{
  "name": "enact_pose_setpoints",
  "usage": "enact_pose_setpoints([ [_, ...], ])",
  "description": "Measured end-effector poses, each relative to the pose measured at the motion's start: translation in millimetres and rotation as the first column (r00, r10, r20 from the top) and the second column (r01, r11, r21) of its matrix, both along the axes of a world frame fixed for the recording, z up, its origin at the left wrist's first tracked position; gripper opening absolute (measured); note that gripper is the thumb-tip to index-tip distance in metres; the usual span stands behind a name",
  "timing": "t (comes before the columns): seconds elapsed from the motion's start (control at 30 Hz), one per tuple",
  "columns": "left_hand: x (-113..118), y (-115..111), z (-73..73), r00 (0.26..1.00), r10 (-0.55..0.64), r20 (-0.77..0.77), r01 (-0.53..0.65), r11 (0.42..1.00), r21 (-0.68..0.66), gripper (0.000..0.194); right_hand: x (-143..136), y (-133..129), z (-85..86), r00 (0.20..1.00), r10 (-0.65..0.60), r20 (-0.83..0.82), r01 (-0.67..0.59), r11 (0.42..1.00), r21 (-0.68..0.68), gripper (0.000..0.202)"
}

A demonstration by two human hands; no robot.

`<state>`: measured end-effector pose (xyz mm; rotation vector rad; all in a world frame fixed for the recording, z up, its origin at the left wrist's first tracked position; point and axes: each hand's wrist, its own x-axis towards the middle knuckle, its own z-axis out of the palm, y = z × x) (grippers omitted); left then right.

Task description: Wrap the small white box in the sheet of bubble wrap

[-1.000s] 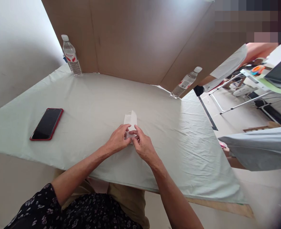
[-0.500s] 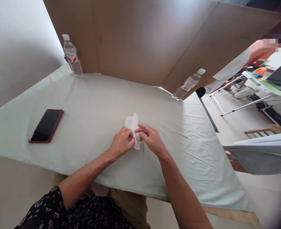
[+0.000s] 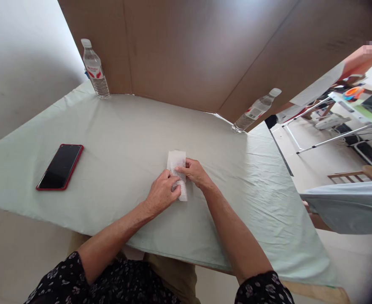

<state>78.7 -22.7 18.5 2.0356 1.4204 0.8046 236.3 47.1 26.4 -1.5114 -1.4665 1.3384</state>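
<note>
A small white tissue-like sheet (image 3: 177, 158) lies near the middle of the green-grey cloth that covers the table (image 3: 125, 143). My left hand (image 3: 164, 188) is curled over its lower left part, fingers bent and pressing on it. From the right, my right hand (image 3: 195, 172) pinches the sheet's right edge, with the thumb on top and the fingers partly hidden behind it. Part of the sheet's lower end shows below my left fingers.
A black phone with a red case (image 3: 60, 167) lies at the left. Water bottles stand at the back left (image 3: 95, 71) and back right (image 3: 256, 110), before a brown cardboard panel (image 3: 179, 55). A white-framed side table (image 3: 347, 105) and part of a person are at the right.
My right hand has moved from hovering beside the sheet to gripping its right edge. The sheet's upper part, raised along a fold before, now looks flatter and wider. The view has shifted slightly.
</note>
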Motion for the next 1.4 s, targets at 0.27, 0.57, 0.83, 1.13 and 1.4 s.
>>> enact_pose_setpoints([
  [0.27, -2, -3, -0.2, 0.988, 0.152, 0.032, -0.152, 0.988, -0.004, 0.026, 6, -37, 7.9, 0.998, 0.059, -0.031, -0.049, 0.962, 0.268, 0.023],
  [0.57, -9, -2, -6.3, 0.993, 0.015, 0.117, -0.02, 0.999, 0.045, 0.028, 27, -92, 3.4, 0.94, 0.166, 0.298, -0.311, 0.777, 0.547, 0.033],
  [0.83, -26, 10, -6.5, 0.951, -0.184, 0.246, 0.187, 0.982, 0.014, 0.028, 21, -95, -17.8, 0.918, 0.054, 0.392, -0.311, 0.711, 0.631, 0.04],
  [1.13, -39, 19, 2.9, 0.932, -0.202, 0.3, 0.271, 0.939, -0.212, 0.053, 7, -58, -3.7, 0.997, 0.034, 0.068, -0.048, 0.976, 0.213, 0.033],
  [1.4, -32, 27, -0.9, 0.845, -0.105, 0.524, 0.313, 0.892, -0.326, 0.044, 10, -57, -6.8, 0.999, 0.026, -0.046, -0.016, 0.977, 0.211, 0.038],
])
